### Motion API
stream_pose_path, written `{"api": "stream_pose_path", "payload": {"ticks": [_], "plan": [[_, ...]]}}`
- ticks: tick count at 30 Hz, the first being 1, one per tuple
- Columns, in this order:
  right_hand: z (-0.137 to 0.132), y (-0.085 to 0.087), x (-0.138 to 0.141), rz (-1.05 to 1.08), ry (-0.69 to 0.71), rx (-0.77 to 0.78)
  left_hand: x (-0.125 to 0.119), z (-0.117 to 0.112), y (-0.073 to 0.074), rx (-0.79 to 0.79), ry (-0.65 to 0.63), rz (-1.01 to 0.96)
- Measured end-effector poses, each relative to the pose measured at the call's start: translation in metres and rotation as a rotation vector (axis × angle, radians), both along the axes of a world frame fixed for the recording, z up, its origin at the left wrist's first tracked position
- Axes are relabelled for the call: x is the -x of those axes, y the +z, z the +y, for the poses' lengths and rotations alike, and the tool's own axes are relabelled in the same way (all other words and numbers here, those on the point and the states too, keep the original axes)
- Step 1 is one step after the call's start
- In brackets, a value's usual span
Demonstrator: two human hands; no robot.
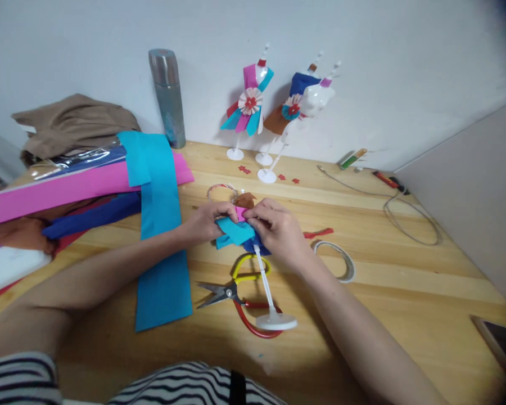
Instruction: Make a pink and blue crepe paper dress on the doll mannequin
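Note:
Both hands work at the middle of the table on a small white mannequin stand (265,275), which is tilted, with its round base towards me. Teal strips (236,230), dark blue and brown material wrap its upper part. My left hand (208,222) pinches the left end of a small pink strip (240,213) across the wrapping, fingertips together. On the strip's other end, my right hand (276,228) has thumb and forefinger closed. The fingers hide most of the mannequin's body. Scissors (230,292) with yellow and red handles lie partly opened below, behind the stand's base.
Three mannequin stands, one with a pink-and-teal dress (249,104), stand by the wall near a steel flask (167,101). A long teal strip (162,281) and coloured sheets lie left. A tape roll (349,264), cable (388,211) and phone-like device (497,340) lie right.

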State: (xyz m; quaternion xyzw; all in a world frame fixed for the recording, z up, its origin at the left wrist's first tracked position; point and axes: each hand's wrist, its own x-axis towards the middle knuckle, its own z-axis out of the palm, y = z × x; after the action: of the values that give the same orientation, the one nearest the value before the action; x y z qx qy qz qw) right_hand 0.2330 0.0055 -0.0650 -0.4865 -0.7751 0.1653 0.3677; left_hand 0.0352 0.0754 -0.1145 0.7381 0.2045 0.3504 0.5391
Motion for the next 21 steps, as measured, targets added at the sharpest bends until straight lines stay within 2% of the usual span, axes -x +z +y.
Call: {"api": "stream_pose_path", "payload": {"ticks": [4, 11, 21], "plan": [[0.0008, -0.0006, 0.0001, 0.049, -0.022, -0.006, -0.0019, 0.0, 0.0011, -0.003, -0.006, -0.029], [0.0003, -0.0025, -0.001, -0.065, -0.051, -0.021, -0.0048, 0.0004, 0.0007, 0.096, -0.031, -0.052], [0.0013, -0.0026, -0.0001, -0.043, -0.075, -0.042, -0.0055, -0.0006, 0.0043, 0.027, -0.024, -0.02]]}}
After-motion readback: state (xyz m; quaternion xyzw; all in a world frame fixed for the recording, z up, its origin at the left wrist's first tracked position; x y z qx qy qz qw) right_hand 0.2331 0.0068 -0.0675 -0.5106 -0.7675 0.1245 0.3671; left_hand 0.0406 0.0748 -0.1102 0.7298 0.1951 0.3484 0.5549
